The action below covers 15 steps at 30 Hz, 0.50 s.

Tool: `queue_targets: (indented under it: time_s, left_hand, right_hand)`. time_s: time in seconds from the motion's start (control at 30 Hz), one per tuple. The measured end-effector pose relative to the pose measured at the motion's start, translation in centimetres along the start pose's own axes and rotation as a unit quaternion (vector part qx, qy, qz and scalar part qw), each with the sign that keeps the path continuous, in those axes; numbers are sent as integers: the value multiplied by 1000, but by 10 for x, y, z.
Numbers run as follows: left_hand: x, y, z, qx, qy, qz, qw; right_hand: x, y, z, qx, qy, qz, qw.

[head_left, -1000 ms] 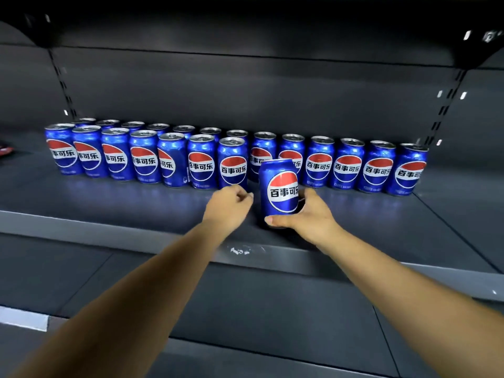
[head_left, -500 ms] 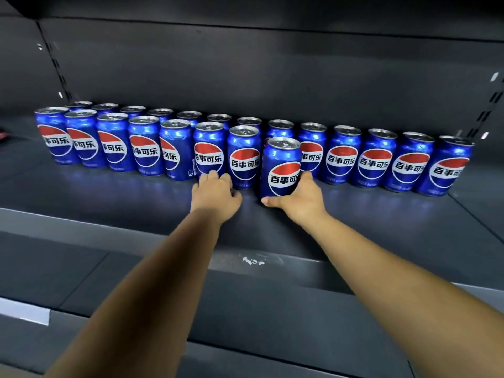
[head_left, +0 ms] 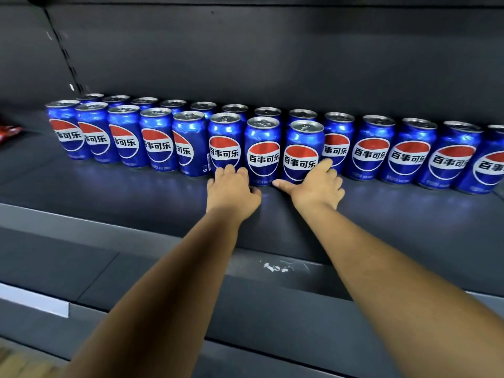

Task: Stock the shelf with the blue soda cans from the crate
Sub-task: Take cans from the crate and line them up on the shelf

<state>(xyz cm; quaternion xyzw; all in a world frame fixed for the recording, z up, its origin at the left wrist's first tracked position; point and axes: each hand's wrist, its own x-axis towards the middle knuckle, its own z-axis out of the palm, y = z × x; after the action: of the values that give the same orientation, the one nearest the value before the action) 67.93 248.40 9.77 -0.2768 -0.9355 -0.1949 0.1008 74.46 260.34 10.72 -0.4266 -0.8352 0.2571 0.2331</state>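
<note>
Blue soda cans (head_left: 158,144) stand in two rows along the dark shelf (head_left: 131,192), red-white-blue logos facing out. My right hand (head_left: 317,186) holds the lower part of one front-row can (head_left: 300,156), with the thumb stretched across its base and the fingers up its right side. This can stands upright on the shelf, touching the can on its left (head_left: 263,151). My left hand (head_left: 231,190) rests on the shelf with its fingertips against the bases of that can and the one beside it (head_left: 225,143). The crate is out of view.
To the right of my held can, only the back row continues toward the shelf's right end (head_left: 450,156). A red packet (head_left: 8,132) lies at the far left. The shelf's front lip (head_left: 272,267) has a scuffed white mark, and a lower shelf (head_left: 81,271) lies below.
My right hand carried the can from the shelf front back into the front row and set it down. My left hand moved forward to the can bases. The view came closer.
</note>
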Motion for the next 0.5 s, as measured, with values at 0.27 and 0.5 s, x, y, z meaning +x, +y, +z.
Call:
queue_targets:
  time_s: [0.27, 0.5]
  left_hand:
    - [1, 0, 2, -1, 0, 4, 1000]
    - [-19, 3, -16, -98, 1, -4, 995]
  right_hand:
    - [-1, 1, 0, -12, -2, -3, 1000]
    - [-32, 5, -22, 29, -36, 10, 999]
